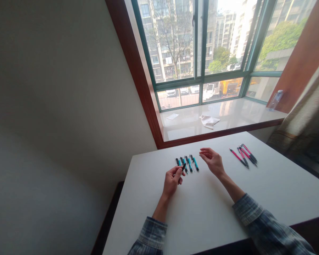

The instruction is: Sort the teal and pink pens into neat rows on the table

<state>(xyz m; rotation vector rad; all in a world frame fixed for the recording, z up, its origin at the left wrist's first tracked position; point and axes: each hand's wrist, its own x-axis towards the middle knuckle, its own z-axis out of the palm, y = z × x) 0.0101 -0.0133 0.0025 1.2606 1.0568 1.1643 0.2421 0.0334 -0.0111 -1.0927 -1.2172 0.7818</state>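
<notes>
My left hand [172,180] is closed on a short black pen part [184,166], pinched between thumb and fingers; its exact kind is too small to make out. Just beyond it lie several taken-apart pens in black and teal, with teal barrels [196,164] and black pieces [191,158] side by side on the white table. Thin pale refills [192,167] show among them. To the right of this row my right hand [212,162] hovers with fingers apart and nothing visible in it. Part of the row is hidden behind my left hand.
Several pink and black pens [246,156] lie in a loose group on the right of the white table [202,212]. Beyond its far edge is a window sill [186,127] with a white cloth [209,121], a paper [172,116] and a clear bottle [275,100]. A curtain [303,102] hangs at right.
</notes>
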